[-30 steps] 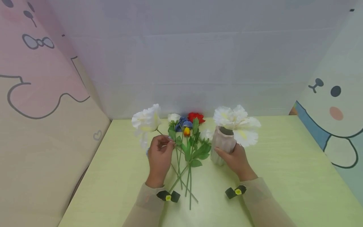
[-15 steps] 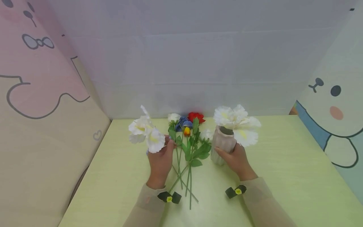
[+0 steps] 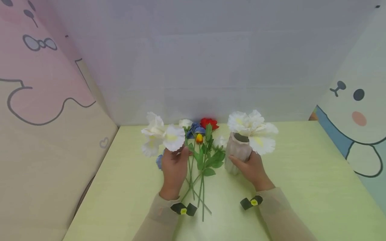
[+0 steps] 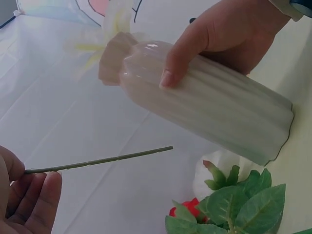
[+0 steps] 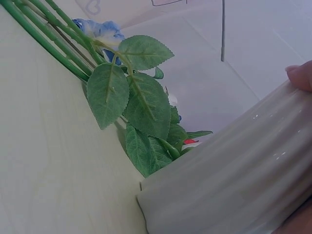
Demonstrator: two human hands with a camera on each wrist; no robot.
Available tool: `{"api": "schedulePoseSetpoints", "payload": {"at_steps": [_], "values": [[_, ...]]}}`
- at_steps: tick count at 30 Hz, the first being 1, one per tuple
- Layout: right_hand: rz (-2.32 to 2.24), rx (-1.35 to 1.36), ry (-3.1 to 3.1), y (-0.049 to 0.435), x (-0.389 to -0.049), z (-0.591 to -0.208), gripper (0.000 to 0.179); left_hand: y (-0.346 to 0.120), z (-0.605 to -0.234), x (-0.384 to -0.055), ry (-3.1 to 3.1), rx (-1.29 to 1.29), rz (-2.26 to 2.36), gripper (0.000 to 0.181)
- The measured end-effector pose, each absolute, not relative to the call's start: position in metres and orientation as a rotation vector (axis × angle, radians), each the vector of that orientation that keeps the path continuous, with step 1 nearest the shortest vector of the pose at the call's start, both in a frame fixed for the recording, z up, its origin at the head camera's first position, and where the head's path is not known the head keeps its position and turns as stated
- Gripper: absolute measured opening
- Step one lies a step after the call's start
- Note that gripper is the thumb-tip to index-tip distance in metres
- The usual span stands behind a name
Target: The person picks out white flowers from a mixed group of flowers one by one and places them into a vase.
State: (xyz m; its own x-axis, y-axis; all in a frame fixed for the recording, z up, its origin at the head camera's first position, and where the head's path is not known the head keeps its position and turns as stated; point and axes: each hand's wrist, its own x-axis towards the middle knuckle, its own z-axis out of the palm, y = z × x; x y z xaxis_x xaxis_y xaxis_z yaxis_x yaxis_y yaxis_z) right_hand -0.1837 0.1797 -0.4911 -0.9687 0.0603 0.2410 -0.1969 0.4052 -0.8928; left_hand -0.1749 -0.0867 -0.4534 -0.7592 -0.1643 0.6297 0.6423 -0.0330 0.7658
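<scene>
My left hand [image 3: 175, 170] pinches the stem [image 4: 112, 159] of a white artificial flower [image 3: 174, 138], whose wide petals hang over the fingers in the head view. In the left wrist view the stem's bare end points toward the vase, apart from it. My right hand [image 3: 255, 172] grips a pale ribbed vase [image 3: 237, 154] round its side, thumb on the front. Another white flower [image 3: 261, 132] leans out of the vase's mouth to the right; its stem is hidden inside.
Between the hands lie several artificial flowers on the table [image 3: 126, 201]: a red one [image 3: 209, 123], a yellow-orange tulip [image 3: 199, 138], blue and white blooms, with green leaves [image 3: 215, 159] and crossing stems. A blue flower [image 3: 159, 161] lies left of my left hand. A pale wall stands behind.
The white flower in my left hand has turned, its bloom swinging round to face forward. My left hand has moved slightly right. My right hand and the vase have stayed in place.
</scene>
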Motion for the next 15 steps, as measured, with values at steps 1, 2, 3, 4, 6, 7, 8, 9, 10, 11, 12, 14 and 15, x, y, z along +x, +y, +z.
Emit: {"api": "schedulePoseSetpoints", "payload": {"at_steps": [1,2,3,4,6,7,8,9,10,11,12,14,15], "values": [[1.597,0.119,-2.427,0.1797,-0.1838,-0.4905,0.032,-0.0854,-0.4518,-0.1751,-1.680,-0.523,-1.850,0.017],[1.603,0.115,-2.430,0.1796,-0.1837,-0.4898,0.032,-0.0842,-0.4506,-0.1754,-1.674,-0.532,-1.854,0.017],[1.610,0.111,-2.435,0.1795,-0.1838,-0.4894,0.032,-0.0831,-0.4495,-0.1755,-1.666,-0.538,-1.860,0.017],[1.616,0.108,-2.436,0.1794,-0.1838,-0.4891,0.032,-0.0822,-0.4484,-0.1756,-1.657,-0.540,-1.872,0.018],[1.626,0.101,-2.438,0.1791,-0.1837,-0.4891,0.033,-0.0808,-0.4469,-0.1756,-1.639,-0.538,-1.900,0.021],[1.626,0.100,-2.436,0.1791,-0.1838,-0.4893,0.033,-0.0802,-0.4462,-0.1757,-1.630,-0.535,-1.913,0.021],[1.629,0.104,-2.428,0.1792,-0.1839,-0.4897,0.032,-0.0798,-0.4460,-0.1762,-1.625,-0.530,-1.923,0.022],[1.630,0.109,-2.419,0.1794,-0.1841,-0.4904,0.032,-0.0794,-0.4454,-0.1767,-1.622,-0.525,-1.932,0.022],[1.629,0.117,-2.410,0.1797,-0.1843,-0.4911,0.031,-0.0790,-0.4449,-0.1773,-1.619,-0.522,-1.942,0.022],[1.628,0.126,-2.402,0.1798,-0.1845,-0.4917,0.030,-0.0786,-0.4447,-0.1780,-1.619,-0.518,-1.949,0.022],[1.624,0.135,-2.395,0.1801,-0.1846,-0.4922,0.030,-0.0783,-0.4445,-0.1788,-1.618,-0.513,-1.958,0.022],[1.625,0.150,-2.384,0.1805,-0.1851,-0.4936,0.029,-0.0777,-0.4442,-0.1806,-1.616,-0.506,-1.976,0.022],[1.627,0.150,-2.383,0.1807,-0.1852,-0.4941,0.028,-0.0774,-0.4437,-0.1811,-1.614,-0.505,-1.983,0.021]]}}
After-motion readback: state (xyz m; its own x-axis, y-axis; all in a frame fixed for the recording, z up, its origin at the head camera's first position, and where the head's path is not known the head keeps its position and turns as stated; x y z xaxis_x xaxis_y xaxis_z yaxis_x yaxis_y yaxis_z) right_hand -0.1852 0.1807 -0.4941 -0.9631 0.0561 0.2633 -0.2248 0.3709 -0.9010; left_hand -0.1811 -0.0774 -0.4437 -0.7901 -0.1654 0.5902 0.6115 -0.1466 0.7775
